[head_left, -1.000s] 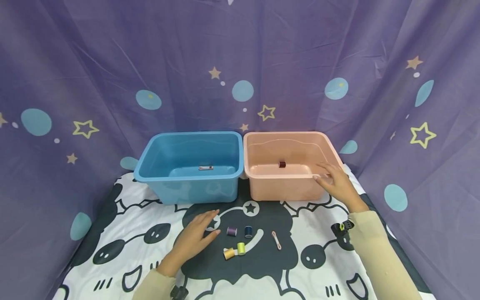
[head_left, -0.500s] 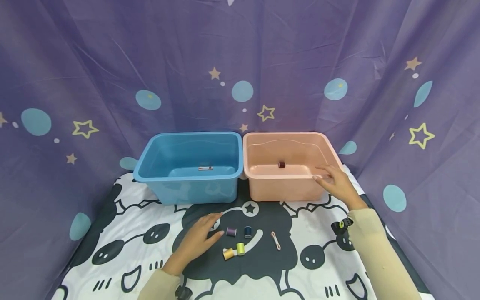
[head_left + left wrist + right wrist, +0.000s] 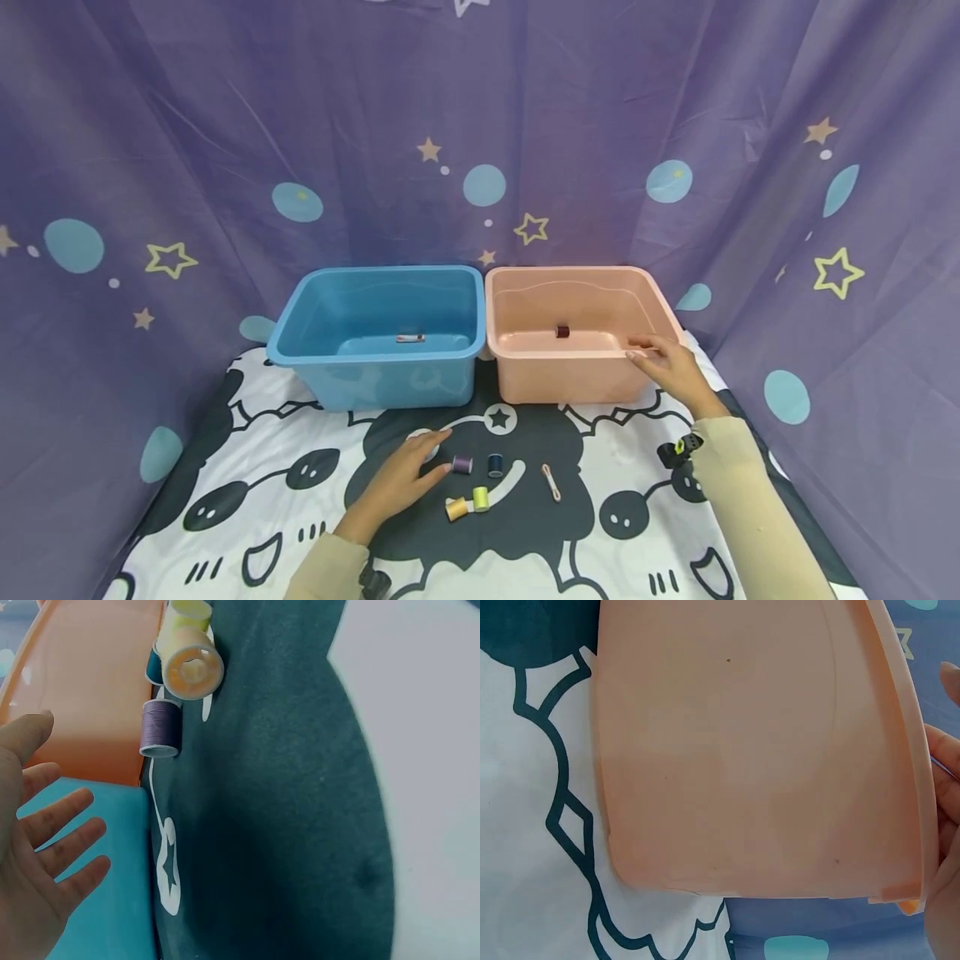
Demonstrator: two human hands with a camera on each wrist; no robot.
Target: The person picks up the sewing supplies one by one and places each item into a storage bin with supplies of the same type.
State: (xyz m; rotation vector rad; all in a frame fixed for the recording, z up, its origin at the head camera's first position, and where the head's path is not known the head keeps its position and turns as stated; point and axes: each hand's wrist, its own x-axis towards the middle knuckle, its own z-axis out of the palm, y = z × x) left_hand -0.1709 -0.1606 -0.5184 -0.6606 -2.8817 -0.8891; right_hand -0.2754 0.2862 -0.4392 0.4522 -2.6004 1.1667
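My left hand [image 3: 401, 477] hovers over the dark patch of the cloth, fingers extended and holding nothing. Its thumb tip is close to a purple thread spool [image 3: 462, 465], which the left wrist view also shows apart from the hand. Beside it are a navy spool [image 3: 496, 465], a yellow-green spool [image 3: 481, 499] and an orange-yellow spool [image 3: 456, 509]. A pale bundle of thread [image 3: 551, 482] lies to their right. At the front right rim of the peach bin [image 3: 570, 379], my right hand [image 3: 677, 373] has loosely bent fingers over the edge, with nothing visible in them.
Left of the peach bin stands a blue bin [image 3: 390, 383], with a small white-and-red bundle [image 3: 410, 338] inside. A dark red spool [image 3: 562, 332] lies in the peach bin. Behind both hangs a purple curtain [image 3: 585, 100]. The patterned cloth [image 3: 517, 575] covers the table.
My left hand has moved slightly right, bringing its thumb closer to the purple spool. The right hand stays at the peach bin's rim, its fingers a little more bent.
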